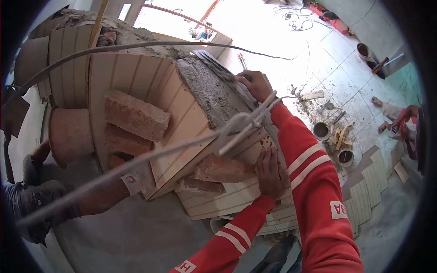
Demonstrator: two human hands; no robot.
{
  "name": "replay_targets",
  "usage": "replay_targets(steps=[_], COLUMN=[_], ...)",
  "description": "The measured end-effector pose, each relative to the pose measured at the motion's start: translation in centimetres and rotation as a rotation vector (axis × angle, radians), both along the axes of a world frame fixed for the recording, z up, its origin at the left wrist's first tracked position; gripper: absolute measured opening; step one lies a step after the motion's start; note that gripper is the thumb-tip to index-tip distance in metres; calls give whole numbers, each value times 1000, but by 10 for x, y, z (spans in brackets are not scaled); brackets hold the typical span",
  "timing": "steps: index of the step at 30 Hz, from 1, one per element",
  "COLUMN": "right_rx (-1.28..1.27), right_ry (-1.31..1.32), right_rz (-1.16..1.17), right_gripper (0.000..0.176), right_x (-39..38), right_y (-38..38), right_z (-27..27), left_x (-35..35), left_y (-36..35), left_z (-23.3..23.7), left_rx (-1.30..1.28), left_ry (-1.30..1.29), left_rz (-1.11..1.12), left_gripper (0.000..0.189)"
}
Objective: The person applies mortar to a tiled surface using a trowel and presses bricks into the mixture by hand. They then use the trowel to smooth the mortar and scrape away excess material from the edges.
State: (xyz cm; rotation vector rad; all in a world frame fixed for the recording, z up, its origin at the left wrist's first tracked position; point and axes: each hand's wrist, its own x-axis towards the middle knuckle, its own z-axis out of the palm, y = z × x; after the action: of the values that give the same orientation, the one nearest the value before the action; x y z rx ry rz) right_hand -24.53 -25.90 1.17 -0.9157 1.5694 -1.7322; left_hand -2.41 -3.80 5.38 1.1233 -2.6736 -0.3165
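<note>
My right hand (255, 84) is closed on the handle of a notched trowel (214, 64) that lies on the grey mortar (207, 93) along the top of a structure clad in beige grooved tiles (182, 136). My left hand (271, 175) lies flat against the lower tiles, its fingers touching a red brick (221, 169) that leans on the tile face. A larger brick (136, 116) rests higher on the same face. Both my sleeves are red with white stripes.
A co-worker's arm (98, 193) reaches in from the left to the tile's lower edge. A bent grey wire (159, 150) crosses the view. On the tiled floor stand two small buckets (321, 130) and loose tiles (373, 182). Another person (400, 120) sits at the right.
</note>
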Motion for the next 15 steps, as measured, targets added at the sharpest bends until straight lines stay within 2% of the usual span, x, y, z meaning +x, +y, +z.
replay_targets(steps=[3,4,6,7,9,10,12,14,15], right_rx=[-96,-94,-310,-311,-65,-65,197,159,244], right_ry=[-33,-29,17,16,29,33,-80,-28,15], right_rz=[66,69,-23,-9,-11,-2,9,-40,-72], right_gripper=[32,32,34,34,34,34,32,33,34], right_x=[4,7,19,28,30,28,31,39,44], right_y=[10,25,64,84,112,115,120,119,124], right_z=[40,45,55,58,61,60,52,36,37], left_x=[-1,0,-4,-2,-4,-4,-3,-5,-3], left_y=[0,3,1,2,1,-1,-1,-4,-1], left_z=[2,4,8,11,12,13,11,10,11], left_rx=[28,30,1,-1,8,8,21,36,47], left_ry=[37,41,16,17,30,35,68,79,83], left_rz=[2,6,6,19,2,11,-7,3,6], left_gripper=[64,64,69,69,70,70,75,73,71])
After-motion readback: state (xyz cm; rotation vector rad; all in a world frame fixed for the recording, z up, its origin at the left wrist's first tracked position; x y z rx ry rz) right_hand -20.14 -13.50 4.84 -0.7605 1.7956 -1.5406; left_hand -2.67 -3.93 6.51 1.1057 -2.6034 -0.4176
